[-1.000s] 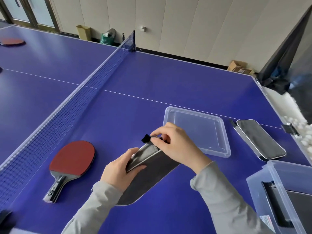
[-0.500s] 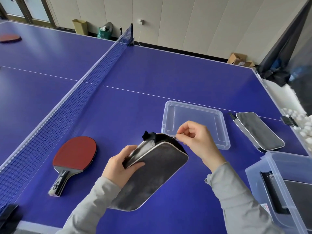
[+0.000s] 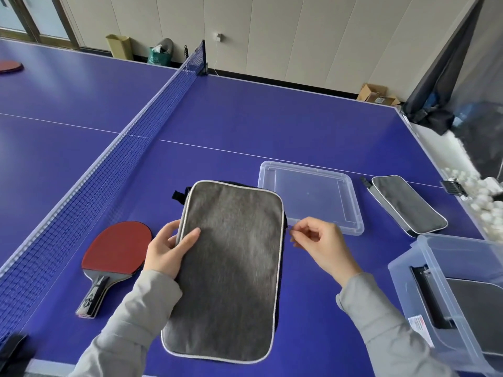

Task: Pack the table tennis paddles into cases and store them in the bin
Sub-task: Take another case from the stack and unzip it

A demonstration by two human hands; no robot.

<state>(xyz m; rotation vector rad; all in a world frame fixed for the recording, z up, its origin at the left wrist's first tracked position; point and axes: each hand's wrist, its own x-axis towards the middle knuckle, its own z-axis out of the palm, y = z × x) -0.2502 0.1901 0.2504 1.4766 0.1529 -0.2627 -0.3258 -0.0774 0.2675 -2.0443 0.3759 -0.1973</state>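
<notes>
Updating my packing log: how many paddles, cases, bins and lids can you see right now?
Paddles: 2, near, far
Cases: 3, held, on table, in bin
Bins: 1
Lids: 1
Total: 7

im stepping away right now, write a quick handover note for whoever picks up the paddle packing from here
Left hand: grip on the left edge of the grey case, held flat above the table.
Right hand: fingertips pinched at the case's right edge, apparently on the zipper pull; too small to confirm.
Red paddle: loose on the table beside the net, not cased.
Second grey case: lying on the table, right of the clear lid.
Bin: open at near right, at least one dark case inside.
Done: one case binned.
Left: finish the zipper, bin the held case, pack the red paddle, bin the rest, fit the lid.
</notes>
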